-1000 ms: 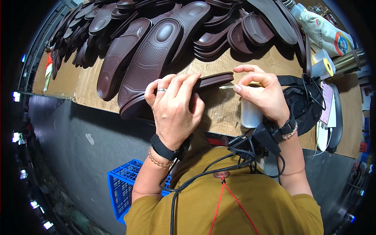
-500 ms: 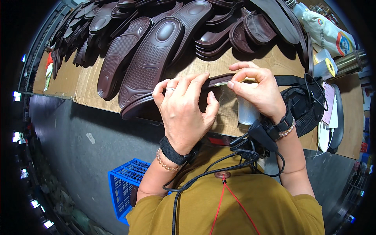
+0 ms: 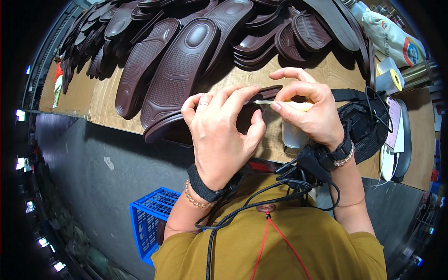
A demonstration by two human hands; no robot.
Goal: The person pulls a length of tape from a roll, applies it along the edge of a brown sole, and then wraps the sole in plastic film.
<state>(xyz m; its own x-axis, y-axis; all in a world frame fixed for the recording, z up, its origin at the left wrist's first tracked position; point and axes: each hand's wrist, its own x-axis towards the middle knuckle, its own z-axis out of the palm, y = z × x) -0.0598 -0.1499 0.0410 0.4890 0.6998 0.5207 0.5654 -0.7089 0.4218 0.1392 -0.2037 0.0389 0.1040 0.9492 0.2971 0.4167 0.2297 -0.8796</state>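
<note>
The bench (image 3: 102, 100) stretches in front of you, under a heap of brown soles (image 3: 184, 70). Your left forearm (image 3: 186, 217) slants up and inward; your right forearm (image 3: 345, 200) rises more steeply, leaning slightly left. One sole (image 3: 271, 93) lies on edge at the bench's near side, beneath your left hand (image 3: 217, 133). That hand grasps it, back upward, fingers hooked over the upper edge, thumb spread to the right. Your right hand (image 3: 310, 107) bends leftward, one finger stretched out above a pinch. Below it is the cup (image 3: 293, 135). Your right thumb and fingertip grip a thin stick (image 3: 265, 102), pointing left toward the sole's edge; you cannot tell whether they touch.
</note>
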